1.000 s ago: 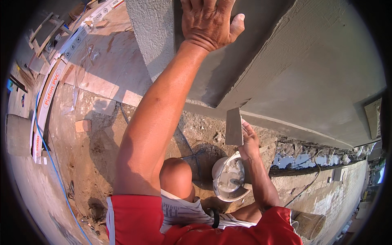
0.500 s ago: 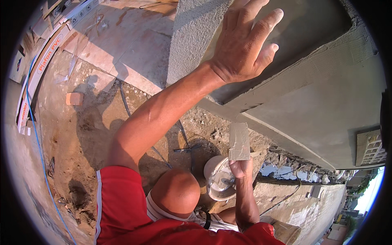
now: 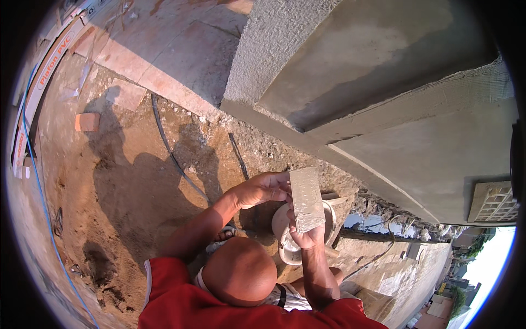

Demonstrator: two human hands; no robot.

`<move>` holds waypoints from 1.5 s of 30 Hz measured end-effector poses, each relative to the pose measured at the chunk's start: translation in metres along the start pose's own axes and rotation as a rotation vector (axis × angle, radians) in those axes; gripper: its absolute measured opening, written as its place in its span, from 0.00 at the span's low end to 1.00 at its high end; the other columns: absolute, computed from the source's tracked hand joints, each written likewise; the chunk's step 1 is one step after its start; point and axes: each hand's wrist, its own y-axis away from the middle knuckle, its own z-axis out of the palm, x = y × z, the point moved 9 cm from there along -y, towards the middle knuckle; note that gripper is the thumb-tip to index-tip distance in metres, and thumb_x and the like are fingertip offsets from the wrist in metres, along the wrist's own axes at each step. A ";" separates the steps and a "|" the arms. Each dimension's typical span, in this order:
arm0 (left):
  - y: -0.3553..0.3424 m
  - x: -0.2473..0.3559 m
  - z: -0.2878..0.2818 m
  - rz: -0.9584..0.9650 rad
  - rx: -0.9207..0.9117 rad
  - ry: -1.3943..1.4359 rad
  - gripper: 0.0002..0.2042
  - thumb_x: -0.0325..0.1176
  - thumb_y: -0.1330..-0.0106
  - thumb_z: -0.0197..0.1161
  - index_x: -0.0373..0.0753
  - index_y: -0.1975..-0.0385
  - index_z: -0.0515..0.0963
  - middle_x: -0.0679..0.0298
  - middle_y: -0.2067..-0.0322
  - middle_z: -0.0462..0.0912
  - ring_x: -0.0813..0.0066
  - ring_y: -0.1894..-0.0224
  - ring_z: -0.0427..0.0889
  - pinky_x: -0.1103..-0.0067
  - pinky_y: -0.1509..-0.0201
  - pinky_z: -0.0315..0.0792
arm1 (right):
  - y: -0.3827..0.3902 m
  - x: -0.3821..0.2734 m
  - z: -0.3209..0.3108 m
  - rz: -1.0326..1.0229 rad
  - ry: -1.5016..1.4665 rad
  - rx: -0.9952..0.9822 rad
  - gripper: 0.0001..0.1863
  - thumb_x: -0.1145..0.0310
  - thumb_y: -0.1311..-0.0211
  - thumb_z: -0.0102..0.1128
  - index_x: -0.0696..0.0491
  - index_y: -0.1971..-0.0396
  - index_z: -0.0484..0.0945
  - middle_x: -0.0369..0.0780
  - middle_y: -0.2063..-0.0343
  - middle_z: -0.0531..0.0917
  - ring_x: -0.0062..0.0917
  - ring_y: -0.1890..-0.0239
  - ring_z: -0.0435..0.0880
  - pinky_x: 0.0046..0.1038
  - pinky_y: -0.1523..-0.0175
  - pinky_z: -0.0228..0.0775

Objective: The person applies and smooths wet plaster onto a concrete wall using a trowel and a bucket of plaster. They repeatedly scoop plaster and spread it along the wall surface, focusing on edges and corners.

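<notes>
A rectangular plastering trowel (image 3: 307, 198), its face coated with wet grey mortar, is held up in front of my knee. My right hand (image 3: 308, 236) grips it from below at the near end; its handle is hidden. At the far left edge of the trowel, my left hand (image 3: 262, 191) is closed, thumb at the edge and fingers partly hidden behind it. A white bucket (image 3: 280, 223) stands on the ground beneath, largely covered by the trowel and right hand. A wooden handle (image 3: 332, 251) shows at its right side.
A freshly plastered wall (image 3: 422, 148) with a recessed panel (image 3: 339, 60) rises at the right. Dark hoses (image 3: 167, 137) lie on the sandy ground. Further left are a brick (image 3: 87, 122), a blue cable (image 3: 34, 159) and long cartons (image 3: 48, 71). A water-filled ditch (image 3: 372, 223) runs along the wall base.
My left hand has come down from the wall recess to the trowel's edge. The trowel in my right hand has shifted slightly left, and the head view has moved a little.
</notes>
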 end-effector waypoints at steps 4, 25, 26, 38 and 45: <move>-0.001 -0.003 -0.004 -0.042 0.033 0.019 0.25 0.31 0.38 0.64 0.36 0.41 0.68 0.64 0.48 0.77 0.77 0.45 0.74 0.75 0.40 0.67 | -0.007 0.013 -0.020 0.069 0.037 -0.080 0.23 0.58 0.35 0.51 0.58 0.47 0.70 0.48 0.59 0.79 0.32 0.64 0.81 0.29 0.70 0.80; -0.104 0.086 -0.105 0.172 0.512 -1.319 0.10 0.19 0.37 0.55 0.32 0.57 0.73 0.66 0.66 0.79 0.82 0.62 0.76 0.80 0.56 0.71 | 0.070 -0.007 -0.087 -0.027 0.401 -0.083 0.16 0.64 0.34 0.53 0.53 0.48 0.70 0.42 0.66 0.81 0.25 0.69 0.80 0.25 0.64 0.73; -0.104 0.085 -0.105 0.189 0.519 -1.361 0.10 0.20 0.37 0.56 0.32 0.57 0.74 0.66 0.67 0.79 0.82 0.63 0.75 0.80 0.57 0.71 | 0.071 -0.008 -0.089 -0.031 0.402 -0.082 0.16 0.65 0.34 0.53 0.53 0.48 0.70 0.42 0.67 0.81 0.25 0.69 0.80 0.25 0.64 0.73; -0.119 0.078 -0.095 0.233 0.559 -1.365 0.12 0.25 0.42 0.62 0.32 0.58 0.74 0.55 0.67 0.83 0.67 0.64 0.80 0.73 0.57 0.72 | 0.077 -0.011 -0.109 -0.081 0.302 -0.068 0.15 0.72 0.33 0.46 0.55 0.48 0.69 0.43 0.67 0.82 0.27 0.69 0.81 0.25 0.64 0.73; -0.125 0.082 -0.091 0.254 0.549 -1.437 0.13 0.24 0.42 0.62 0.31 0.57 0.74 0.54 0.65 0.83 0.69 0.63 0.80 0.74 0.56 0.72 | 0.076 -0.011 -0.108 -0.106 0.261 -0.079 0.14 0.72 0.33 0.48 0.55 0.49 0.70 0.42 0.68 0.82 0.26 0.70 0.81 0.25 0.66 0.73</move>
